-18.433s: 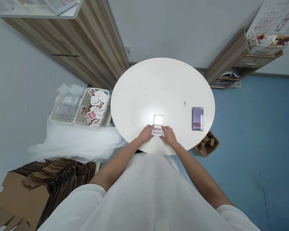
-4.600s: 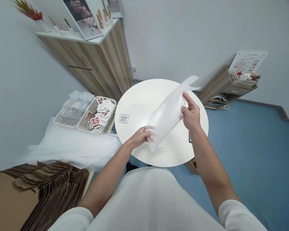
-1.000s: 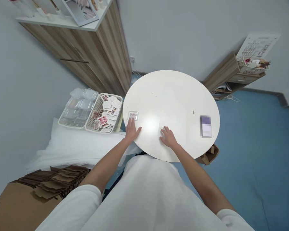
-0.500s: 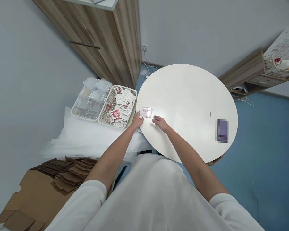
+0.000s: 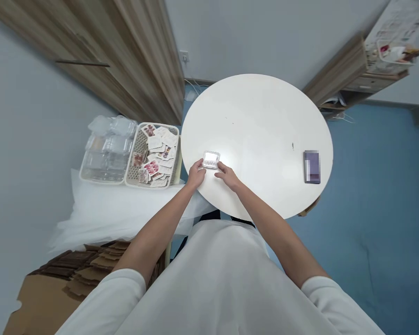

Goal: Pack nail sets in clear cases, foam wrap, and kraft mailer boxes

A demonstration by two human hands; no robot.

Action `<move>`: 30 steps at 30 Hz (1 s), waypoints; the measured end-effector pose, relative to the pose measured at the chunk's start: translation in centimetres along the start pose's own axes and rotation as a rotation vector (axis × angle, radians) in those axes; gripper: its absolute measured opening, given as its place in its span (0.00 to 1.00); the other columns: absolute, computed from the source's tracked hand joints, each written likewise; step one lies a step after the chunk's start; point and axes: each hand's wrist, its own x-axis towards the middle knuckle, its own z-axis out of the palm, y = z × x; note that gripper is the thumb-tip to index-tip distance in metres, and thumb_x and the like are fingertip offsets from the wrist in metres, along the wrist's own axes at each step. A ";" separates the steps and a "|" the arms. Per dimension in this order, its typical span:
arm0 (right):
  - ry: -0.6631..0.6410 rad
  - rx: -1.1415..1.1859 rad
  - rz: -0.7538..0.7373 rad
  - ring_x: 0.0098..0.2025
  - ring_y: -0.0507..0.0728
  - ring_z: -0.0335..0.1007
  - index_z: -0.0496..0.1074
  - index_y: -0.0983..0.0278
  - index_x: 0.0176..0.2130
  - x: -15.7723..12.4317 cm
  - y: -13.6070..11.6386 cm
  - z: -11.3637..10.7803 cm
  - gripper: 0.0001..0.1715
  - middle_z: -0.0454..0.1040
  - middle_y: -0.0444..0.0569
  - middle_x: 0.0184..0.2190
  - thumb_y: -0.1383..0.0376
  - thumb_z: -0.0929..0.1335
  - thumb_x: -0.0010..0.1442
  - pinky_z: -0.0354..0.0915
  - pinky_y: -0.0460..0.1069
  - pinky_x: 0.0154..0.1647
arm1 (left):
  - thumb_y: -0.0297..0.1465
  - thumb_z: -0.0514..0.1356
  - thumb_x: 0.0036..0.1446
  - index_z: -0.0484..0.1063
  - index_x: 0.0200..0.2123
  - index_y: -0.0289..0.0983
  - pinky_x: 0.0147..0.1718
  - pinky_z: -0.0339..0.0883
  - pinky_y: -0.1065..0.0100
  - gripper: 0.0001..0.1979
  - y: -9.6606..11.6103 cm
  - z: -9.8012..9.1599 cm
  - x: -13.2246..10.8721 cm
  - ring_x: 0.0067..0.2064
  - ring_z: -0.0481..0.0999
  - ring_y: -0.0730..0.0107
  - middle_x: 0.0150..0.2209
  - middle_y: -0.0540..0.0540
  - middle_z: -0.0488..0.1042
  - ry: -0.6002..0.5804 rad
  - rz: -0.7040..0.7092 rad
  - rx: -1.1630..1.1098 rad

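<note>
You are working at the case (image 5: 211,159), which is lying near the table's (image 5: 265,121) left edge. Your left hand (image 5: 196,173) and right hand (image 5: 226,176) fingers are touching its near corners, but I cannot tell if they are gripping. Lifting it is calling for an even pinch.

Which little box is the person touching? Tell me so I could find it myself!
Find the round white table. At its near left edge, next to the basket of cards, the left hand and right hand meet at a small case. It is clear and shiny, unlike the flat purple thing far right.
</note>
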 end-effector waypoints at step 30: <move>0.103 -0.300 -0.047 0.62 0.56 0.46 0.53 0.58 0.59 -12.3 10.2 -16.8 0.39 0.46 0.45 0.63 0.71 0.59 0.47 0.56 0.54 0.56 | 0.23 0.51 0.45 0.59 0.55 0.38 0.50 0.61 0.63 0.30 3.9 17.6 -9.1 0.54 0.64 0.66 0.56 0.47 0.62 -0.354 0.120 0.095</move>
